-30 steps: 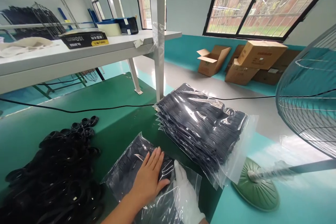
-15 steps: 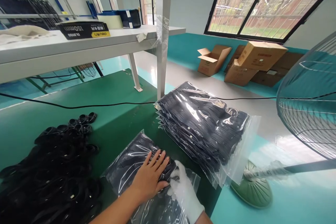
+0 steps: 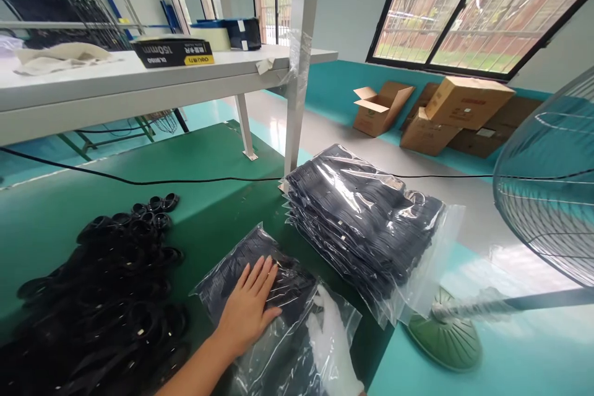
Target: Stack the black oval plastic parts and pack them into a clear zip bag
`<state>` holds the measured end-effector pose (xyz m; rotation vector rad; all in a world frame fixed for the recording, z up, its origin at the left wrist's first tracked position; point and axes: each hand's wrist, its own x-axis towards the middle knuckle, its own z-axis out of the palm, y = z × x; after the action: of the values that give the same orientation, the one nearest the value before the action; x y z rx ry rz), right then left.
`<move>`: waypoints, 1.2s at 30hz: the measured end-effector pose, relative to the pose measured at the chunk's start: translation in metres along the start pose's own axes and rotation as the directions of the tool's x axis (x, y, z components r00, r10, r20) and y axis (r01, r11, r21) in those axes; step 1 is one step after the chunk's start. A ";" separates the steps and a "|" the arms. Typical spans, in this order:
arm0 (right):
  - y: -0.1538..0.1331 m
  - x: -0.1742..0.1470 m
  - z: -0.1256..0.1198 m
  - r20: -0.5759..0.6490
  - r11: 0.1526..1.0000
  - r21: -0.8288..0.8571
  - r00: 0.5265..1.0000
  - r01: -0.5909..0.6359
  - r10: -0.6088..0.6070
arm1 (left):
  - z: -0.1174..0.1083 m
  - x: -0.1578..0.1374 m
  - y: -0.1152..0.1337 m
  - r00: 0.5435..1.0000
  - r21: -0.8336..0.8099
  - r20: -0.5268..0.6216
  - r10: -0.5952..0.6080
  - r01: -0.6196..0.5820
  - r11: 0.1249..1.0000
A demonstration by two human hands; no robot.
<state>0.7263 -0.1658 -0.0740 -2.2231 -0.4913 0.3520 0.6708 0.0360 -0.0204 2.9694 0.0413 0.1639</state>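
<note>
My bare left hand (image 3: 248, 306) lies flat, fingers spread, on a clear plastic bag (image 3: 227, 272) of dark, ribbed-looking pieces. At the bag's near right end, my right hand (image 3: 331, 343) wears a white glove. Clear film covers that glove, which looks to be inside the bag's mouth, its fingers stretched forward. Just beyond, to the right, rises a stack of similar filled bags (image 3: 362, 204). Left of my hands is a heap of glossy black ring-shaped parts (image 3: 125, 284).
A white table (image 3: 232, 74) stands behind, with a black box (image 3: 174, 52) on top. A black cable (image 3: 208, 180) crosses the green floor mat (image 3: 208, 148). At right is a fan (image 3: 552, 198) on a green base (image 3: 445, 340). Cardboard boxes (image 3: 464, 108) sit by the wall.
My left hand has slid slightly left and down across the bag. My right hand has straightened its fingers and now shows under the film. The view has shifted slightly.
</note>
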 end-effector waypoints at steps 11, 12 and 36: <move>-0.022 -0.055 0.036 0.316 0.935 -0.291 0.943 0.204 -0.108 | 0.023 -0.112 0.077 0.248 -0.463 0.805 -0.539 0.830 -0.310; -0.023 -0.054 0.038 0.321 0.942 -0.268 0.941 0.201 -0.109 | 0.038 -0.113 0.083 0.272 -0.513 0.824 -0.498 0.731 -0.450; -0.053 -0.028 0.014 0.461 0.778 -0.545 0.887 0.312 -0.033 | 0.048 -0.115 0.073 0.484 -0.631 0.752 -0.447 0.726 -0.275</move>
<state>0.6836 -0.1383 -0.0393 -2.6899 -1.1938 0.6657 0.5633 -0.0482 -0.0676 1.1926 1.0192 -0.2468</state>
